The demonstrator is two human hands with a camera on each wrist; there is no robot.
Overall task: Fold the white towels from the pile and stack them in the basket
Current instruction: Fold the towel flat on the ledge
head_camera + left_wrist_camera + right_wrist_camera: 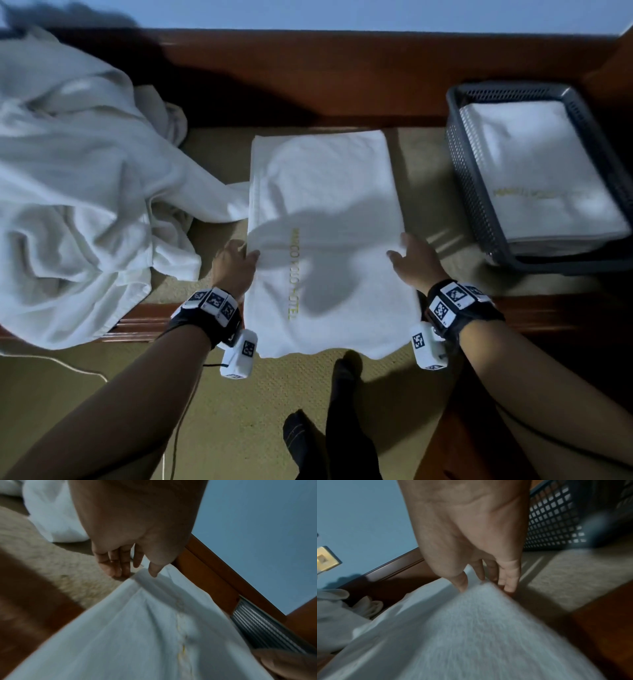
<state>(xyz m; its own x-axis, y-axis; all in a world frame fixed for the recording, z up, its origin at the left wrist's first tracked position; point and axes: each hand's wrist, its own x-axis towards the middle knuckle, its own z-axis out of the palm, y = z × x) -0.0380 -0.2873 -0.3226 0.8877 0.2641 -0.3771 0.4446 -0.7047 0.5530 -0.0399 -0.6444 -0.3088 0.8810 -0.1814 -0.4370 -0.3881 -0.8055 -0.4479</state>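
A folded white towel [325,205] with gold lettering lies lengthwise on the beige bench pad, its near end hanging over the front edge. My left hand [245,251] is at its left edge: the thumb rests on top and straight fingers [116,568] point down to the pad beside the towel [137,628]. My right hand [399,246] mirrors this at the right edge, thumb on the towel [471,628] and fingers [508,580] down along its side. The rumpled towel pile [78,178] lies to the left. The grey mesh basket [479,192] at right holds folded towels [534,171].
A wooden bench frame [342,75] runs behind and in front of the pad, under a blue wall. A wall socket [325,559] shows at left. My legs in dark socks [342,411] stand below the towel's hanging end. Bare pad [424,178] separates towel and basket.
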